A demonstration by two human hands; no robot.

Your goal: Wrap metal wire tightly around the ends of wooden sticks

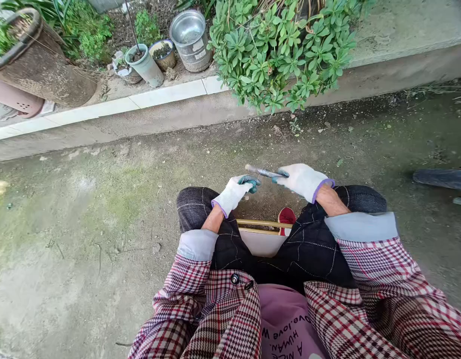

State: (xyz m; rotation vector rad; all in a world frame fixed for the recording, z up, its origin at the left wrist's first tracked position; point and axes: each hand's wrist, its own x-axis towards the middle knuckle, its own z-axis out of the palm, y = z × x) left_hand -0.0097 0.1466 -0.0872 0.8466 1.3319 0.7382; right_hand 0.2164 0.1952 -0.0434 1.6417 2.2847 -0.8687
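Observation:
Both my hands wear white gloves with teal fingertips and purple cuffs, and they meet over the gap between my knees. My right hand (303,180) is closed around one end of a short grey rod (260,171). The rod points left, has a paler tip, and looks wound with something thin around its middle. Just below that tip is my left hand (240,191), its fingers curled together. A thin strand seems to run between the rod and the left fingers. What the left fingers pinch is too small to make out.
I sit on a low seat (263,244) above a concrete floor (103,209). Ahead runs a raised bed edge (170,95) with a metal pot (196,60), small planters, a large brown pot (47,70) and a leafy bush (275,55). A dark object (441,178) lies at right.

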